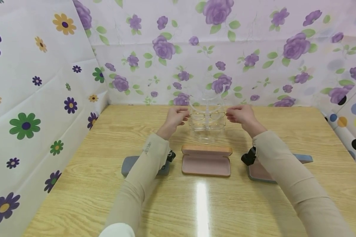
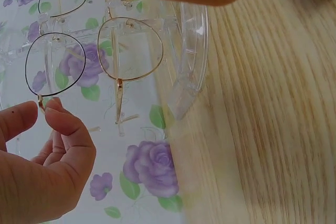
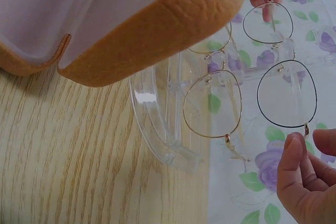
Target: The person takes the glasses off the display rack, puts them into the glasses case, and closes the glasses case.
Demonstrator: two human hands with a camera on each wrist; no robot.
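In the head view a clear display stand (image 1: 207, 104) stands at the back of the table and bears two pairs of eyeglasses, one above the other. My left hand (image 1: 176, 118) and right hand (image 1: 239, 116) are at opposite ends of the upper eyeglasses (image 1: 207, 115). In the left wrist view, thumb and forefinger pinch these dark-rimmed eyeglasses (image 2: 55, 65) by the hinge. The right wrist view shows the right thumb and forefinger around the other hinge of the eyeglasses (image 3: 286, 94). The gold-rimmed lower eyeglasses (image 2: 130, 48) sit below, untouched.
An orange-brown glasses case (image 1: 206, 166) lies open before the stand, its lining pink. A grey-blue case (image 1: 130, 165) is under the left forearm. Another blue case (image 1: 261, 171), open, is partly hidden by the right forearm. Flowered cloth (image 1: 163, 47) hangs behind the table.
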